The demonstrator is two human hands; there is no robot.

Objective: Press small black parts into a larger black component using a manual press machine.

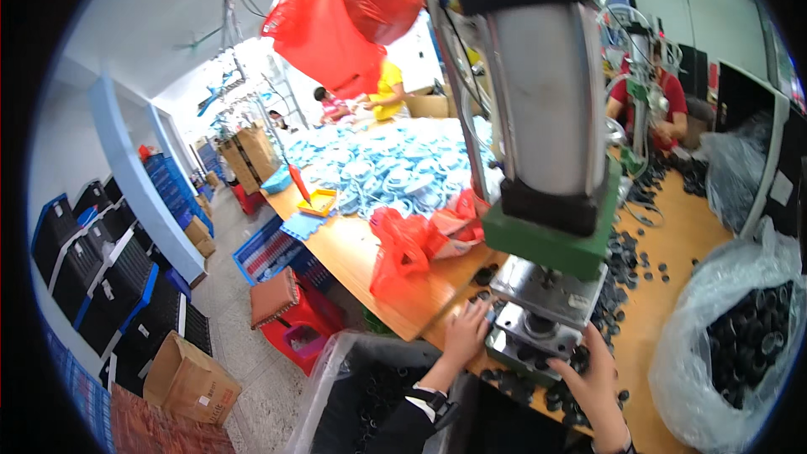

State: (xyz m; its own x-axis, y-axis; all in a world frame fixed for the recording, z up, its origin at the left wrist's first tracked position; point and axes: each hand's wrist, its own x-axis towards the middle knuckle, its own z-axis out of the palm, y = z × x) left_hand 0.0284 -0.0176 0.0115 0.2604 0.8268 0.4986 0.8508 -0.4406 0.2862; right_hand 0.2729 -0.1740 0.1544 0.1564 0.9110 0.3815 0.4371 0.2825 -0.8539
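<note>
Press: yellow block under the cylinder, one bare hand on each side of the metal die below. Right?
Wrong on the block's colour: the head view shows the block under the cylinder is green, not yellow. The rest stands: left hand and right hand are on either side of the metal die below.

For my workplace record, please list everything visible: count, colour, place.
Pneumatic presses: two, green and grey, right
Round parts: many, black, around nearer press
Clear bags: two, translucent, right
Table: one, brown, centre
Moulded pieces: many, light blue, tabletop
Plastic bags: several, red, hanging and tabletop
Tray: one, yellow, table edge
Stool: one, red, left
Crates: several, black, far left
Cartons: several, brown, left floor
Lined bin: one, grey, bottom centre
Co-workers: several, mixed clothing, background
Left hand, right hand: two, bare, at nearer press base
</note>
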